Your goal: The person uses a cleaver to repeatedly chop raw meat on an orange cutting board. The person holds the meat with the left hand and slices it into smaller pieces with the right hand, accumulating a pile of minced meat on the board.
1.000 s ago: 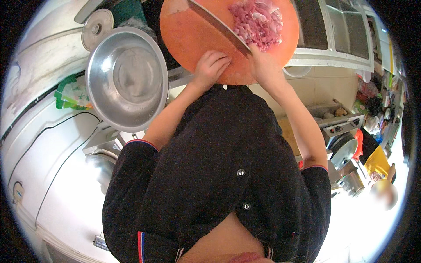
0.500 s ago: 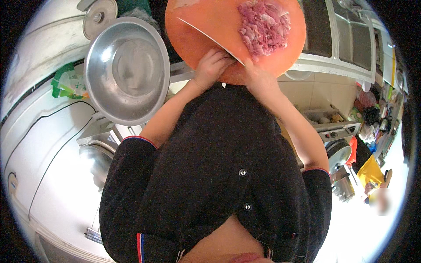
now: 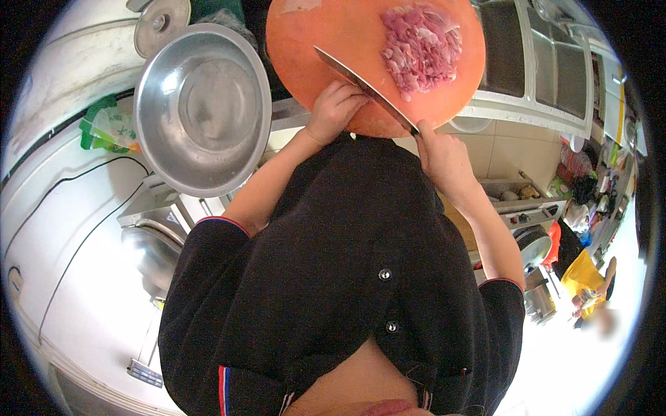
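My right hand [image 3: 447,163] is closed round the handle of a kitchen knife [image 3: 378,99]. The long blade slants up to the left over a round orange cutting board [image 3: 305,66], its flat side showing. At the board's near left edge is my left hand [image 3: 334,112], fingers curled against the blade. What lies under those fingers is hidden. A heap of cut raw meat [image 3: 422,50] sits on the far right of the board, beyond the knife. One pale flat piece [image 3: 300,5] lies at the board's far left.
A large metal bowl [image 3: 149,132] stands left of the board, with a lid [image 3: 161,26] behind it and a green-and-white bag [image 3: 104,128] beside it. Right of the board is a metal sink [image 3: 524,55]. Another person in yellow [image 3: 583,281] is at the far right.
My right hand has moved right and toward me, drawing the knife along. The blade now shows its flat side instead of a thin edge. My left hand has stayed nearly in place.
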`<state>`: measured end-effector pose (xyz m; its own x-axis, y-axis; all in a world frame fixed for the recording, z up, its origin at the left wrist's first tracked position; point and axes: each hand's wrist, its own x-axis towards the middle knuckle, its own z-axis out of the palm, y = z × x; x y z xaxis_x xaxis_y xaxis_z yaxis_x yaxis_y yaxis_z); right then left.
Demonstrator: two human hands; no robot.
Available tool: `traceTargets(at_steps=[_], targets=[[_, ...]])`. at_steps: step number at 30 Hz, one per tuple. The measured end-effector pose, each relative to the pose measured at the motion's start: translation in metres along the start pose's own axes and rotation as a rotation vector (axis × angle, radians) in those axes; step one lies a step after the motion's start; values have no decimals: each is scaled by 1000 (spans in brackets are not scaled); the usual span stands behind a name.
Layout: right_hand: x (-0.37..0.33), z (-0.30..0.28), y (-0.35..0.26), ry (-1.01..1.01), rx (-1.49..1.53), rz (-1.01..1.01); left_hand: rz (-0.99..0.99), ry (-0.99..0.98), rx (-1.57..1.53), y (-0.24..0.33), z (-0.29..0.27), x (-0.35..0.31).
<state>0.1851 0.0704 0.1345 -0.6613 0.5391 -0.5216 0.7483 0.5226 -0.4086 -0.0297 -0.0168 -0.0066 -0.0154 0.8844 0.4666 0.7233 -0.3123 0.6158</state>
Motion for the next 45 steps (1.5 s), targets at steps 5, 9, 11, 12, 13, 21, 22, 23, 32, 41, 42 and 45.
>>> traceTargets(at_steps=[5,9,11,12,13,21,22,23,32,41,42,45], targets=[[35,35,1,113,6,-71,15,-1,-10,-1,1,0],[94,29,-25,192,-38,-111,-7,-20,-31,0,-1,1],[104,24,-21,303,44,-90,10,13,-25,-1,-1,1],[105,20,-18,358,87,-78,7,28,-32,-2,-1,1],[102,17,-12,348,120,-91,0,41,-36,-3,-2,0],[18,-3,8,87,48,-50,8,11,2,-6,4,-9],[15,2,13,124,16,-101,6,6,10,-4,3,-7],[12,4,15,113,11,-86,0,6,11,-3,2,-6],[11,21,11,97,-56,-127,-4,0,33,1,-2,-2],[95,20,-10,337,110,-139,14,24,-29,-2,-4,-1],[86,15,-4,335,153,-120,18,41,-28,-1,-5,1],[47,-4,-2,206,148,-106,-7,37,-28,-2,-5,-5]])
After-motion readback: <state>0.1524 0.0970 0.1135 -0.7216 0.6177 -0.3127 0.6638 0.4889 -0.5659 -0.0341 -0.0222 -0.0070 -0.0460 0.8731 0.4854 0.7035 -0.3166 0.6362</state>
